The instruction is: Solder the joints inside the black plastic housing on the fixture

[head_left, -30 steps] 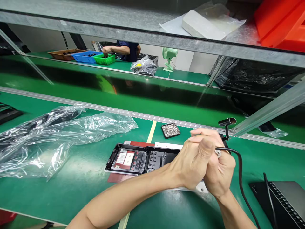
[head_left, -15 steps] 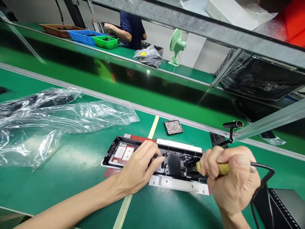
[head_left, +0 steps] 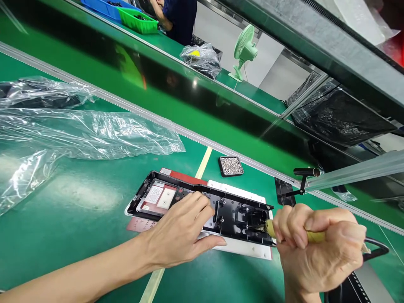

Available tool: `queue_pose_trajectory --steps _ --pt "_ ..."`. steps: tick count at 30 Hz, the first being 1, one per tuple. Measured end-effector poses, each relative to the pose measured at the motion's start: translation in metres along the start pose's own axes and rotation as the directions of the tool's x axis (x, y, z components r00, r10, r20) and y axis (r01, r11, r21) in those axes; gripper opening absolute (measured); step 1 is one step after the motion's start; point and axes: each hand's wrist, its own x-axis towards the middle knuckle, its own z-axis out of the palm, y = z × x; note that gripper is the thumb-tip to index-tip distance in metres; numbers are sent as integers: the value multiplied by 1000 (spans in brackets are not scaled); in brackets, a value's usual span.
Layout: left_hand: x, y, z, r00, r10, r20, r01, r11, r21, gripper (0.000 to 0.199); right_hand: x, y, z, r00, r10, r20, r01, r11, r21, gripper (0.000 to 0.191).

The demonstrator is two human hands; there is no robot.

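Note:
A long black plastic housing [head_left: 233, 214] lies in a white and red fixture [head_left: 246, 247] on the green bench. Across the middle of the housing rests my left hand [head_left: 183, 227], its fingers over the inside and its thumb stretched along the near edge. My right hand [head_left: 318, 244] is wrapped round a yellow-handled corded tool [head_left: 270, 228], whose tip is at the housing's right end; the tip itself is hard to make out. Beyond the housing sits a small black tray of metal screws [head_left: 231, 166].
Clear plastic bags [head_left: 126, 134] spread over the bench's left. A metal cylinder on a stand [head_left: 306, 172] and a slanting metal post [head_left: 356, 171] stand at right. Across the divider are a green fan [head_left: 245, 47], a green bin [head_left: 139, 21] and a person in dark blue [head_left: 183, 21].
The view has tilted and shifted. My left thumb has moved from inside the housing to its near edge. The housing's right end now sits raised, with the tool still at it.

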Motion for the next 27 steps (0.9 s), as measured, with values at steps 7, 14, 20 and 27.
queue_pose_trajectory --steps 7,14,20,27 --pt "0 -1 2 998 23 54 -26 999 47 50 -2 2 -2 1000 11 -8 -11 1000 2 28" --pt "-1 -2 2 995 13 98 -20 997 68 49 0 3 -1 1000 -7 0 7 1000 1 28" --pt "-2 -3 2 995 15 100 -23 997 73 49 0 3 -1 1000 19 -14 -19 1000 14 29" --pt "-2 -3 3 991 8 130 -19 996 82 49 -3 2 -4 1000 19 23 -19 999 34 29"
